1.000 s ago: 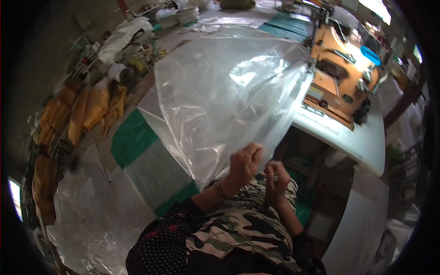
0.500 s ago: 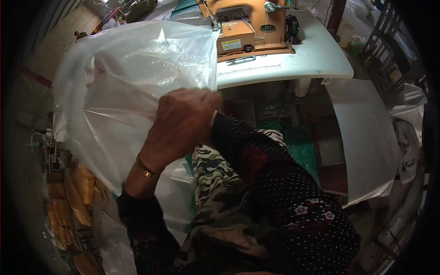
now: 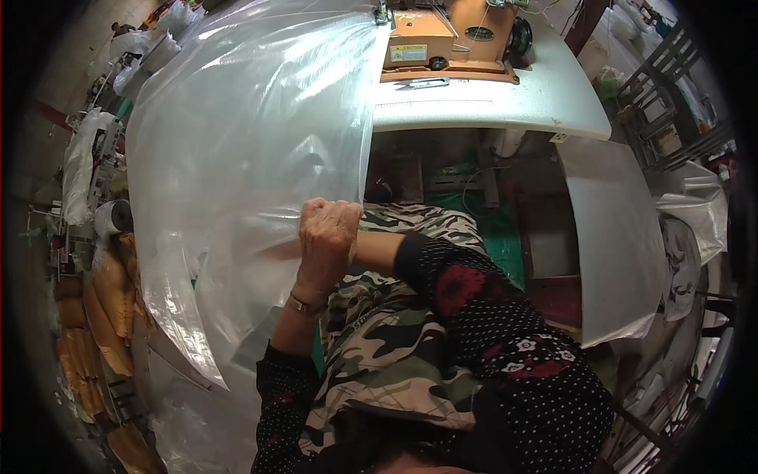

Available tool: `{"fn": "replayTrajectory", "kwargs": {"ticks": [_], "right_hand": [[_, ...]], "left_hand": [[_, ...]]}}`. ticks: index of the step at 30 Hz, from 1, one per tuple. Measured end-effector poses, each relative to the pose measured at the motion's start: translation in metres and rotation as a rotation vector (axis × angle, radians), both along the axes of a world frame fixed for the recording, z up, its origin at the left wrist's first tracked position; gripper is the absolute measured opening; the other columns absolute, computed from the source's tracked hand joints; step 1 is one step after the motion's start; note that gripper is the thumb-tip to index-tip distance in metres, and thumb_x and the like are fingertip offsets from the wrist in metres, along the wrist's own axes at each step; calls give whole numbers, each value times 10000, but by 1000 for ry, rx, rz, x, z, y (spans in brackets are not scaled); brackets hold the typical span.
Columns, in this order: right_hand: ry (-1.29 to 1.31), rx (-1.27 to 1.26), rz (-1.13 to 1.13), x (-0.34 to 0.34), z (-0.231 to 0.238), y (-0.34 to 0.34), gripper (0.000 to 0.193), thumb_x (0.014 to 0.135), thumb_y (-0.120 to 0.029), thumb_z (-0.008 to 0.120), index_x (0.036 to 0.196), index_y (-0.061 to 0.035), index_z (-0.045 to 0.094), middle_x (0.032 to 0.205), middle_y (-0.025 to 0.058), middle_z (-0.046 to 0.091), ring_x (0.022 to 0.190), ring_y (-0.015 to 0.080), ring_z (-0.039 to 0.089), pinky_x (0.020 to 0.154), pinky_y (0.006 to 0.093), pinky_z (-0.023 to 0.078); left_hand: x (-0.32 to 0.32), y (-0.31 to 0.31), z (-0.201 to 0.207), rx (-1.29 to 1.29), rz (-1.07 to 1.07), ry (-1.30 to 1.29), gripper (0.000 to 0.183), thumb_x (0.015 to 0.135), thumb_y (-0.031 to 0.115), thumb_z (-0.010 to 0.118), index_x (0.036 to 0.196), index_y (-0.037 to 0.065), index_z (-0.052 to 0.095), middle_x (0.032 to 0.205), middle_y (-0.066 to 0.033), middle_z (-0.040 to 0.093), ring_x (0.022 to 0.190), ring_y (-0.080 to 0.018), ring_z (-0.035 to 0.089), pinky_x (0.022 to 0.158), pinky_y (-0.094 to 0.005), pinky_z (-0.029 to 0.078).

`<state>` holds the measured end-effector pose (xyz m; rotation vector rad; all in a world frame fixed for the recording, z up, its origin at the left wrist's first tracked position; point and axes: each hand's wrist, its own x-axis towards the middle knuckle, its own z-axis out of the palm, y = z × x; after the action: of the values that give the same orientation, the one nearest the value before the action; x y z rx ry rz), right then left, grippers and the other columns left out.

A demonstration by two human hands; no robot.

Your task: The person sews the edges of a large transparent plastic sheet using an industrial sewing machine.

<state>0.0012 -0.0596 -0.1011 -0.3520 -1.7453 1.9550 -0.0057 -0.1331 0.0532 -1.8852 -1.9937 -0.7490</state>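
A large, clear plastic sheet [image 3: 245, 142] hangs from the sewing machine [image 3: 450, 39] down over the left side of my lap. Its upper right corner lies at the machine's presser foot [image 3: 382, 14]. My left hand [image 3: 328, 233], with a gold band at the wrist, is closed on the sheet's right edge, below the tabletop. Crossing behind it from the right, my right forearm passes under the sheet. My right hand [image 3: 284, 250] shows only dimly through the plastic, so its fingers cannot be made out.
Thread snips [image 3: 423, 83] lie on the white machine table [image 3: 505, 107]. Another plastic sheet [image 3: 620, 245] hangs at the table's right. Brown wrapped bundles [image 3: 110, 292] and a roll [image 3: 118, 215] are at the left. Camouflage fabric [image 3: 395, 340] covers my lap.
Both hands have come down and toward me. The sheet, bunched and billowing before, is now drawn tauter and flatter from the machine. My right hand has slid left behind it.
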Motion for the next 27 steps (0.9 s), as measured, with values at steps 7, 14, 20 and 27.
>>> {"fn": "replayTrajectory", "kwargs": {"ticks": [7, 14, 20, 27], "right_hand": [[-7, 223, 81, -7, 1, 1, 237, 918, -201, 550, 1107, -63, 589, 882, 135, 602, 824, 311, 584, 727, 373, 472], [-58, 511, 179, 20, 0, 61, 226, 914, -203, 547, 1084, -66, 606, 854, 160, 637, 790, 344, 618, 694, 389, 488], [77, 949, -299, 59, 80, 134, 105, 864, -87, 624, 935, -23, 582, 824, 159, 583, 740, 330, 599, 651, 387, 499], [159, 1647, 7, 62, 131, 167, 290, 839, -237, 643, 1124, -190, 615, 1187, 21, 555, 1185, 225, 484, 1101, 474, 268]], "left_hand": [[-13, 1, -16, -19, 66, 32, 51, 839, 24, 597, 831, 53, 556, 703, -72, 511, 679, -247, 548, 819, -391, 396], [-2, 3, -60, 78, 174, 6, 39, 848, 41, 604, 866, 51, 571, 735, -74, 528, 696, -254, 549, 798, -395, 397], [13, 8, -64, 148, 292, -166, 43, 870, 83, 612, 862, 54, 580, 751, -83, 552, 711, -281, 547, 779, -387, 387], [25, 9, -64, 193, 375, -614, 52, 856, 53, 647, 855, 16, 610, 748, -102, 545, 651, -256, 557, 568, -321, 414]]}}
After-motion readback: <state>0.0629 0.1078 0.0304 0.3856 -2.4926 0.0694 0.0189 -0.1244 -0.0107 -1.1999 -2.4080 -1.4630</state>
